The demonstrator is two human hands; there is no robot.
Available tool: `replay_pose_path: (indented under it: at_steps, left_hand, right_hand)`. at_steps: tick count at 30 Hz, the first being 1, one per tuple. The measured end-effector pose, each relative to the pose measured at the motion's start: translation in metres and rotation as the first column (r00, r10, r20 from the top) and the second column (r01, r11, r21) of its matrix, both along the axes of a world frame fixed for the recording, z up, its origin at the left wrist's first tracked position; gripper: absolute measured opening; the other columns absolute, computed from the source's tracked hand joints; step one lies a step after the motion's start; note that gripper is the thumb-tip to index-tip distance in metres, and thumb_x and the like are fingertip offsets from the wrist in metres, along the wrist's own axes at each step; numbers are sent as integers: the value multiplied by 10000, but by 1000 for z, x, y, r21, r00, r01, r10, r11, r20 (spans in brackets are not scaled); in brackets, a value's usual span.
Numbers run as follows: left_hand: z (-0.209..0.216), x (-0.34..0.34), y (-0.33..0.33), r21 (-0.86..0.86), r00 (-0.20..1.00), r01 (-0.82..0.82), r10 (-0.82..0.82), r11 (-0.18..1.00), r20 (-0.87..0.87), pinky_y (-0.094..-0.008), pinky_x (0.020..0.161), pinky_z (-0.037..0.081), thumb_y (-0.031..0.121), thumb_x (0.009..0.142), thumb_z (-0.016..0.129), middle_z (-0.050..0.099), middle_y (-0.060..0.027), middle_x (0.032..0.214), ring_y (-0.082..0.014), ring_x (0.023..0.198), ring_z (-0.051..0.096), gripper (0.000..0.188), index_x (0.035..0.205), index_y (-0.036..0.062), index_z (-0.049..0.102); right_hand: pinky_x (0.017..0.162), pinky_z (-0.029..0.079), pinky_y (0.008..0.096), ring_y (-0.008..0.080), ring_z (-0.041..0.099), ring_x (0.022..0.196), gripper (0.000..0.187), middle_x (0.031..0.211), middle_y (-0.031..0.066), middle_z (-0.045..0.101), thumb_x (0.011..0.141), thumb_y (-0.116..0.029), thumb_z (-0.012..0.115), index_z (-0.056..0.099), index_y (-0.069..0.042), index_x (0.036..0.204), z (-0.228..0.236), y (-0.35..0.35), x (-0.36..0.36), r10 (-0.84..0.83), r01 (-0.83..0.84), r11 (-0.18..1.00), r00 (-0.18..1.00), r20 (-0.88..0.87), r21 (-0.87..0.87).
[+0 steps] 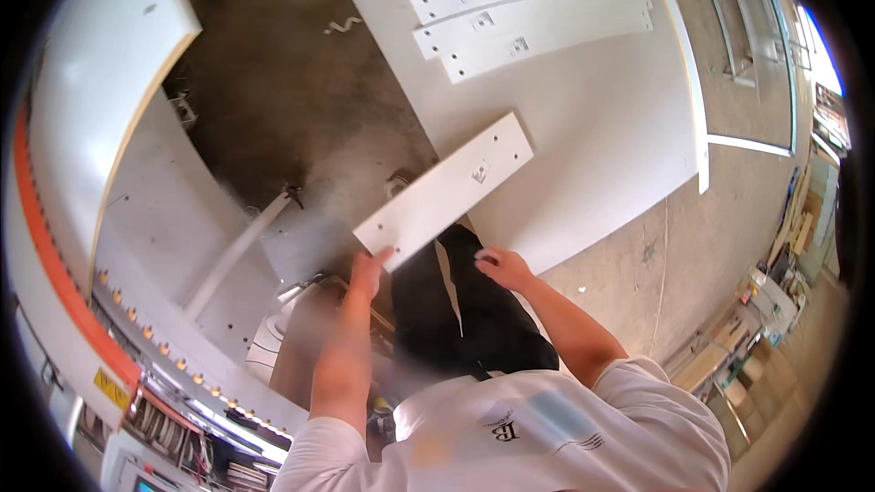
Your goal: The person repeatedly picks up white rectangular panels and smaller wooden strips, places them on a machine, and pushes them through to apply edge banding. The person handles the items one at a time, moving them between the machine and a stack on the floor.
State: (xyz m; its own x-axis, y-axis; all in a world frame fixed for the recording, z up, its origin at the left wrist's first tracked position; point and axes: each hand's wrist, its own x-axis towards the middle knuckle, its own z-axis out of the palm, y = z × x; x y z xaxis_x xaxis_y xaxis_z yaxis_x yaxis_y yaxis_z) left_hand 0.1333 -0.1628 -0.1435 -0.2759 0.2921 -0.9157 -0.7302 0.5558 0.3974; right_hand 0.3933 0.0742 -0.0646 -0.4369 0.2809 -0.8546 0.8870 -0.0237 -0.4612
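Observation:
A flat white board point(437, 193) with drilled holes at both ends and a small square printed label is held out in front of me. It slants up to the right, with its far end over a large pale panel. My left hand point(367, 273) grips its near left corner, thumb on the top face. My right hand point(504, 270) is off the board, close to the panel's near edge. Its fingers are curled together, and whether anything small is between them cannot be made out.
Several similar drilled, labelled white boards point(547, 23) lie side by side on the large pale panel point(583, 146). At left stands a machine with an orange band point(59, 255) and a big white sheet point(109, 82). A curled white strip point(344, 26) lies on the floor.

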Motion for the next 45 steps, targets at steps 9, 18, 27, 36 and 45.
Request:
replay_pose_path:
  at_steps: [9,18,27,36,45]
  left_hand:
    - [177,82,-51,-90,973,-180,164,980,-164,-322,562,442,255,828,809,685,-65,795,-158,639,590,328,914,-49,719]
    - [351,161,-200,431,531,-737,840,520,-106,-383,907,535,97,939,664,714,-118,1112,-229,1024,688,263,1172,-24,665]
    - [373,252,-335,716,-17,-694,993,74,-118,-404,957,521,268,899,704,693,-62,1135,-232,1063,670,372,1195,55,630]
    - [334,260,-447,707,-330,-681,942,-192,-62,-369,919,503,299,898,718,688,5,1121,-194,1051,654,367,1208,127,622]
    - [366,208,-546,-643,638,-713,-120,280,-760,-456,733,552,452,969,599,727,-183,901,-334,828,712,419,1140,72,649]
  right_hand:
    - [690,558,330,190,708,713,309,875,101,742,898,-308,668,700,-61,1080,74,49,68,86,-90,995,994,63,53]
    - [593,510,293,135,668,689,320,869,46,729,906,-288,656,680,-57,1127,86,78,-43,126,-124,992,985,-118,17]
    - [581,503,290,120,638,667,263,863,35,713,939,-275,666,671,-84,1120,108,24,-102,344,-339,939,922,-178,58]
    - [600,516,303,123,656,692,259,876,33,719,938,-285,682,690,-81,1097,106,-49,-108,455,-463,886,876,-161,-15]
    - [599,505,282,122,660,719,266,896,30,720,950,-294,670,690,-80,1106,153,-130,-137,519,-511,855,838,-170,89]
